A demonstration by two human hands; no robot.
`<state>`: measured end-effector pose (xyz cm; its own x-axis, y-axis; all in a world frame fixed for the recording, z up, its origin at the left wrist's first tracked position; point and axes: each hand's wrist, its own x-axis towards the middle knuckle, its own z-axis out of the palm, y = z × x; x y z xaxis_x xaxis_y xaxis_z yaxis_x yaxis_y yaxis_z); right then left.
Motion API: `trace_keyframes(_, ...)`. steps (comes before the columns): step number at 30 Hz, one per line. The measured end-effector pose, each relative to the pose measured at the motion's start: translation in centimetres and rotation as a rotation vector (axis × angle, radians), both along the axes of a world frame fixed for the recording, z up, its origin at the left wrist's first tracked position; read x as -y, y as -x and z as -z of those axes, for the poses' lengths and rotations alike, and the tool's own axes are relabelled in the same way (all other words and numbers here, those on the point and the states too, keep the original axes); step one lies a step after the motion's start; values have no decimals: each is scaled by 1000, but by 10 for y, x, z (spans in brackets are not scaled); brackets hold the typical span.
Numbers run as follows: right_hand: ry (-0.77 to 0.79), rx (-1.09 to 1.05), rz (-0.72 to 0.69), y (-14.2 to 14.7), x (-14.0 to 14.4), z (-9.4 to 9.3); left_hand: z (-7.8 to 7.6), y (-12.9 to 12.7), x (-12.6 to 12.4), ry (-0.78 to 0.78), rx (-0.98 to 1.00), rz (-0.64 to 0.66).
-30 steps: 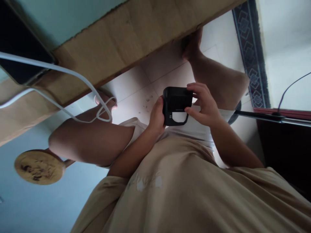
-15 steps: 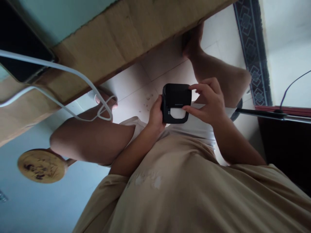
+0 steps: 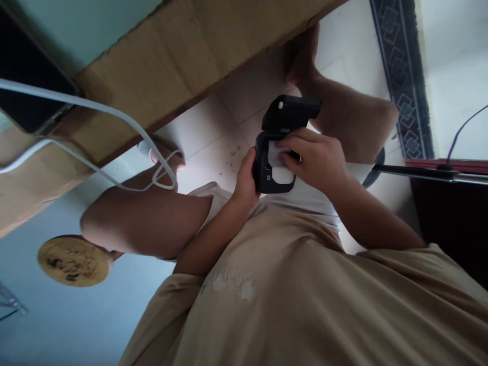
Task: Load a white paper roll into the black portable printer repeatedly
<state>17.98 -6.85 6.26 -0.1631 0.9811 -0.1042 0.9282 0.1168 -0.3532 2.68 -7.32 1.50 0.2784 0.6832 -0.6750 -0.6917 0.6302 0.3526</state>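
Observation:
My left hand wraps round the left side of a small black label printer, held above my lap. Its hinged lid stands raised at the far side. Inside the body sits a white paper roll. The thumb and fingers of my right hand reach into the opening from the right and close on the upper part of the roll. My fingers cover part of the compartment's right side.
A wooden table edge runs across the top left, with a dark tablet-like slab on it. A white cable hangs in loops off the table. A round wooden stool stands at left, a black pole at right.
The printer's lid has swung up and away, showing the roll inside. My right hand has moved from the lid's right edge into the opening. My left hand keeps its hold.

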Motion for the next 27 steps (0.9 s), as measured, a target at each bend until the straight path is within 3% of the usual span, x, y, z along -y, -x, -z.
trace_keyframes(5, 270, 220, -46, 6, -6, -10, 2, 0, 1, 44, -5, 20)
trace_keyframes(9, 301, 215, -11, 7, -11, -6, 3, -1, 0, 50, -35, 4)
trace_keyframes(13, 273, 12, 35, -1, -14, -7, 0, -1, -2, 37, -45, 52)
trace_keyframes(20, 359, -396, 142, -18, -23, -29, 0, -3, -5, 65, -43, 27)
trace_keyframes(27, 373, -697, 279, -27, -29, -25, 4, -1, -4, 57, -42, 7)
